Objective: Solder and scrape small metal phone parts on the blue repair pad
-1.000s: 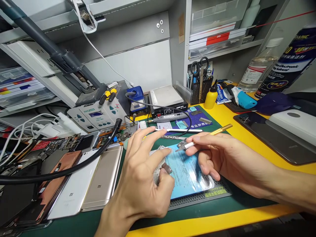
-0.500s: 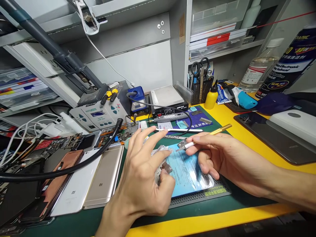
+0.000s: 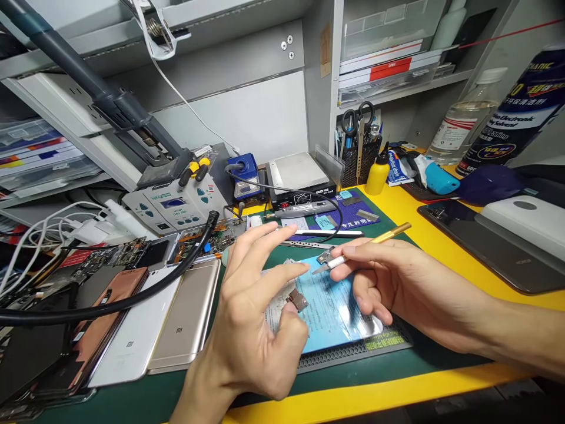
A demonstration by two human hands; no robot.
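My left hand [image 3: 260, 306] hovers over the left side of a glossy blue sheet [image 3: 326, 321], its fingers spread. Between its thumb and index finger lies a small brown-and-silver connector piece [image 3: 297, 299]; the thumb tip is close to it, and contact cannot be made out. In a pen grip, my right hand [image 3: 375, 268] is closed on a craft knife [image 3: 388, 234] with a gold handle and white collar. Its pointed blade is just above the sheet, aimed left towards my left index fingertip. Beside the blade sits a small metallic board piece [image 3: 325, 255].
Several phones, including a gold one [image 3: 185, 318], lie to the left under a black hose [image 3: 176, 274]. Behind stand a rework station [image 3: 176, 206], a heating plate [image 3: 302, 176] and a yellow bottle [image 3: 377, 174]. A dark phone [image 3: 477, 247] is at right.
My left hand has shifted slightly left and down, its thumb drawing away from the connector piece, which now shows more fully. The knife has moved a little to the left.
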